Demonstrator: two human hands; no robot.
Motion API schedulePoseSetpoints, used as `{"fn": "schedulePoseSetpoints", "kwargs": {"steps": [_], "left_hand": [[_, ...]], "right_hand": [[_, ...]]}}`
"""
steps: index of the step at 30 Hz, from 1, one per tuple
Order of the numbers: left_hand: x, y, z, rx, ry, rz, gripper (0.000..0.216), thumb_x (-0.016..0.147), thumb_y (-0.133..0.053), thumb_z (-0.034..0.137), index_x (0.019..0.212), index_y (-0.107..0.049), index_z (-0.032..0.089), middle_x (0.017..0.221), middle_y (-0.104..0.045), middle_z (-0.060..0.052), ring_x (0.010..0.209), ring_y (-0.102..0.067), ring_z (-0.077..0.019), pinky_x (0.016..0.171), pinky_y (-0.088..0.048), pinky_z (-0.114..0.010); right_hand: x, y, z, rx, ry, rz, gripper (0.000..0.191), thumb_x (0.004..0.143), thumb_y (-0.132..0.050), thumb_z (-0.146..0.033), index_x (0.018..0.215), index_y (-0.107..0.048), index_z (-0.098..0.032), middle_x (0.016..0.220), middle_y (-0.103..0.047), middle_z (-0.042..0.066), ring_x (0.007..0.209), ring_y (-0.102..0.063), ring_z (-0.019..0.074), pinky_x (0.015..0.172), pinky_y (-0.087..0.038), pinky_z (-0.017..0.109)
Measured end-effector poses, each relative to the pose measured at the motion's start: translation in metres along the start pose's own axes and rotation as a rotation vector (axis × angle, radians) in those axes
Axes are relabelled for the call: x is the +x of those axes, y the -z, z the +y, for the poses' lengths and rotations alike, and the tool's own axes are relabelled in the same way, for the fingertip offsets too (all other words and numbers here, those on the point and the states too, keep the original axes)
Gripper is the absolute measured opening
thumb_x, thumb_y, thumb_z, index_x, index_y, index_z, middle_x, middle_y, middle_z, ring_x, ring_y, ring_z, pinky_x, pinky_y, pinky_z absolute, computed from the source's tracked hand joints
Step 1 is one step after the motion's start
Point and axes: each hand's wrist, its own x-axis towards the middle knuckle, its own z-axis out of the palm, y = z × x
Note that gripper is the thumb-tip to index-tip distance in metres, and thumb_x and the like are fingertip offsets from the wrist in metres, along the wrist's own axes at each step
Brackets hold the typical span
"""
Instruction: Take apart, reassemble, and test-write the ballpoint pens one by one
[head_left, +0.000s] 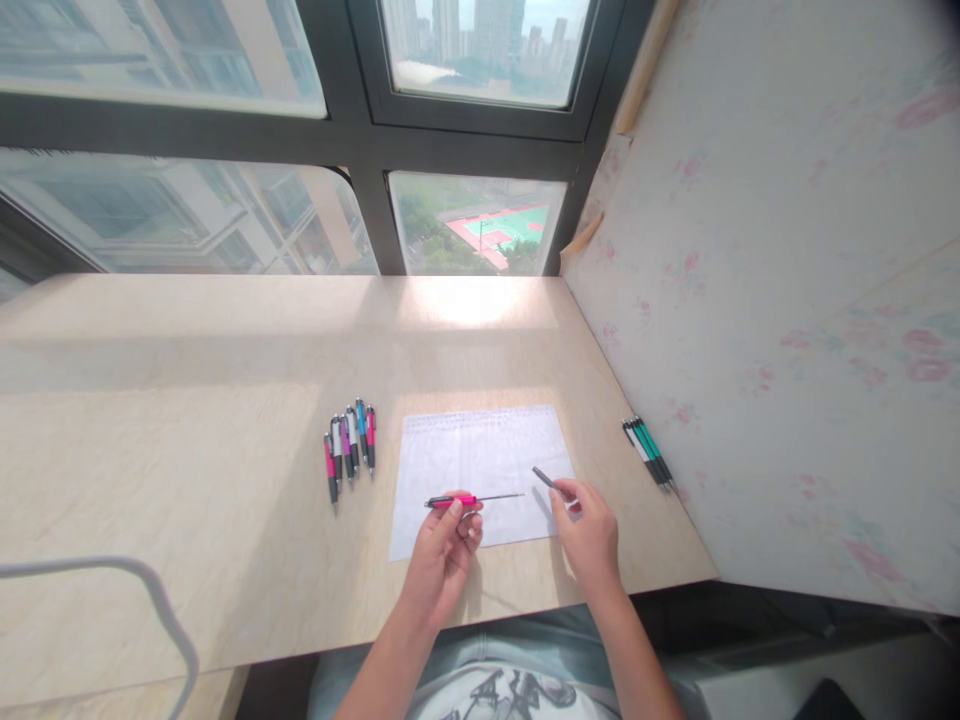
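My left hand (448,550) pinches the pink upper barrel of a ballpoint pen (463,500). From its right end the thin refill (501,497) sticks out bare, pointing right. Between the fingers of my right hand (586,525) is the dark front grip section of a pen (545,478), tilted up to the left and apart from the refill. Both hands are above a sheet of white paper (480,450) with lines of small writing along its far edge.
Left of the paper lies a group of several click pens (351,440) in pink, white, purple and blue. Several green and white pens (646,452) lie by the papered wall (750,300) at right. A grey cable (142,575) curves at lower left. Windows stand behind the wooden table (187,430).
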Motion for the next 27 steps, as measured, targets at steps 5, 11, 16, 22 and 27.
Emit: {"fn": "schedulePoseSetpoints", "kwargs": {"steps": [5, 11, 16, 22, 27], "left_hand": [[-0.001, -0.002, 0.0, 0.038, -0.003, -0.001, 0.027, 0.069, -0.082, 0.021, 0.091, -0.068, 0.012, 0.081, -0.072, -0.008, 0.067, -0.064, -0.0105, 0.063, -0.054, -0.018], [-0.004, -0.005, 0.002, 0.074, -0.005, -0.017, 0.03, 0.068, -0.083, 0.025, 0.091, -0.068, 0.013, 0.079, -0.071, -0.006, 0.066, -0.064, -0.0105, 0.063, -0.054, -0.018], [-0.003, -0.002, 0.002, 0.047, -0.006, -0.015, 0.027, 0.069, -0.083, 0.023, 0.09, -0.069, 0.013, 0.079, -0.071, -0.006, 0.066, -0.065, -0.0107, 0.064, -0.054, -0.019], [-0.001, 0.004, 0.003, 0.026, -0.009, -0.016, 0.027, 0.07, -0.082, 0.021, 0.091, -0.069, 0.012, 0.079, -0.072, -0.007, 0.067, -0.065, -0.0108, 0.065, -0.054, -0.019], [-0.002, 0.003, 0.003, 0.032, -0.013, -0.019, 0.027, 0.07, -0.082, 0.022, 0.091, -0.069, 0.012, 0.078, -0.071, -0.007, 0.067, -0.065, -0.0106, 0.064, -0.054, -0.018]], "right_hand": [[0.002, -0.014, -0.007, -0.167, 0.188, 0.023, 0.023, 0.091, -0.051, -0.036, 0.086, -0.067, -0.02, 0.083, -0.068, 0.008, 0.082, -0.061, 0.0226, 0.076, -0.045, 0.034], [0.021, -0.028, -0.018, -0.26, 0.217, 0.092, 0.019, 0.093, -0.05, -0.03, 0.087, -0.065, -0.02, 0.083, -0.067, 0.008, 0.084, -0.058, 0.0227, 0.076, -0.041, 0.032], [0.034, -0.037, -0.019, -0.398, 0.206, 0.13, 0.014, 0.09, -0.052, -0.025, 0.086, -0.064, -0.02, 0.084, -0.066, 0.009, 0.084, -0.054, 0.0241, 0.072, -0.037, 0.033], [0.033, -0.041, -0.019, -0.551, 0.154, 0.07, 0.008, 0.086, -0.056, -0.024, 0.083, -0.062, -0.02, 0.085, -0.064, 0.01, 0.085, -0.052, 0.0262, 0.074, -0.034, 0.036], [0.033, -0.04, -0.021, -0.522, 0.135, 0.05, 0.01, 0.086, -0.057, -0.024, 0.091, -0.063, -0.018, 0.087, -0.064, 0.011, 0.088, -0.053, 0.0277, 0.076, -0.034, 0.036]]}}
